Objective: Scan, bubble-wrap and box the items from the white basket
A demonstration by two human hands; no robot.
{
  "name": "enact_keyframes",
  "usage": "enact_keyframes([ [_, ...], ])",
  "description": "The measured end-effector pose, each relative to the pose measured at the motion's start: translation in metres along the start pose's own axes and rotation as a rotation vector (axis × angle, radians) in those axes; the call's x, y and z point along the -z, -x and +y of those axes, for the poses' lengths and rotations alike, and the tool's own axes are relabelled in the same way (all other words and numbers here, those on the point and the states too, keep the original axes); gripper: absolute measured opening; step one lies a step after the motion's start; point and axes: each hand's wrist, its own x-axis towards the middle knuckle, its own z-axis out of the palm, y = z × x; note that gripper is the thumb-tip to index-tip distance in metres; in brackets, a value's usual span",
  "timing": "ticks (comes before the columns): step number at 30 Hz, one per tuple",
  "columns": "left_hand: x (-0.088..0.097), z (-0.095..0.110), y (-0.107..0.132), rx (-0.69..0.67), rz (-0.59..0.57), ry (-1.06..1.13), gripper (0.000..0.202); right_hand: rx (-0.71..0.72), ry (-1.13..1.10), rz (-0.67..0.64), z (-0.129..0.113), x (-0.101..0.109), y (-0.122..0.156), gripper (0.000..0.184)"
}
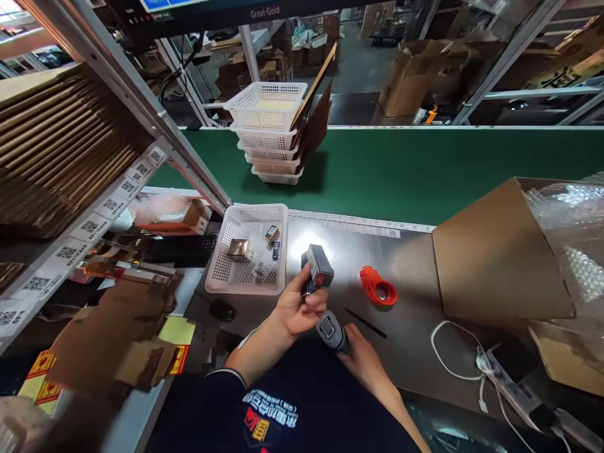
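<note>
My left hand [299, 305] is closed around a small dark box [321, 264], raised above the metal worktop. Part of a second dark item seems to show behind that box, but my fingers hide most of it. My right hand [361, 355] grips a grey handheld barcode scanner [331, 330] just below, its head pointed up toward the left hand. To the left, a white perforated basket [214, 277] holds a gold-coloured box [239, 250], a smaller gold box [272, 234], a small dark box [276, 250] and clear plastic wrapping.
An orange tape dispenser [377, 286] and a thin dark stick [365, 323] lie right of my hands. Stacked white baskets [267, 116] stand on the green belt [391, 163]. A large carton [500, 258] with bubble wrap, a power strip [519, 390] and cables occupy the right.
</note>
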Motion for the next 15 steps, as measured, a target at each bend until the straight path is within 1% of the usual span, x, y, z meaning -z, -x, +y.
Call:
enact_keyframes([
  [3,-0.0005,0.0014,0.0010,0.025,0.018,0.065,0.033,0.003,-0.014,0.006,0.0012,-0.0023,0.0000,0.026],
  [6,-0.0003,0.0019,0.0017,0.054,0.016,0.108,0.033,0.011,-0.028,0.022,0.0027,-0.0053,-0.0002,0.023],
  [10,-0.0010,0.0033,0.0023,0.060,0.021,0.109,0.031,0.007,-0.020,0.025,0.0018,-0.0058,-0.0009,0.021],
  [12,-0.0016,0.0042,0.0024,0.068,0.021,0.137,0.029,0.008,-0.012,0.020,0.0010,-0.0045,-0.0013,0.019],
  [15,-0.0016,0.0046,0.0024,0.075,-0.003,0.184,0.020,-0.006,-0.001,0.016,0.0010,-0.0027,-0.0013,0.019],
])
